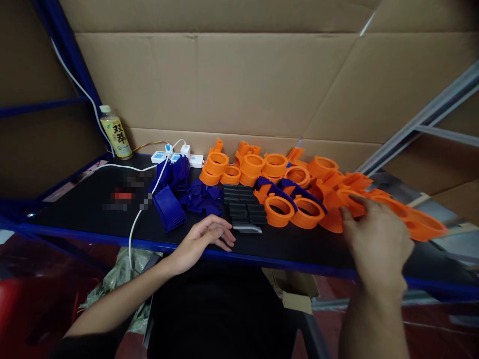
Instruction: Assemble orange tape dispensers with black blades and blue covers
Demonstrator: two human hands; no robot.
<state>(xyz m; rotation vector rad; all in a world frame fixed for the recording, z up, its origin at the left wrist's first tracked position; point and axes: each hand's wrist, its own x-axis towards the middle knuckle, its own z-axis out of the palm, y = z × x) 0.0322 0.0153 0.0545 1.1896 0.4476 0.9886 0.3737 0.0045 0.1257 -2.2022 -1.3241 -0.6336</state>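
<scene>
My left hand (pixel 204 237) rests on the black tabletop (pixel 86 209) near its front edge, fingers loosely curled and apart, holding nothing; it lies just left of a small grey piece (pixel 247 228) and a stack of black blocks (pixel 245 205). My right hand (pixel 376 239) is raised at the right, its thumb and fingers pinched on an orange plastic part (pixel 350 199) at the edge of a pile of orange ring-shaped parts (pixel 277 172). Dark blue plastic pieces (pixel 170 207) lie left of the black blocks.
A drink bottle (pixel 116 132) stands at the back left beside a white power strip (pixel 175 155) with a white cable (pixel 136 219) running off the front edge. Cardboard sheets (pixel 239 85) wall the back. A metal frame rail (pixel 422 119) slants at the right.
</scene>
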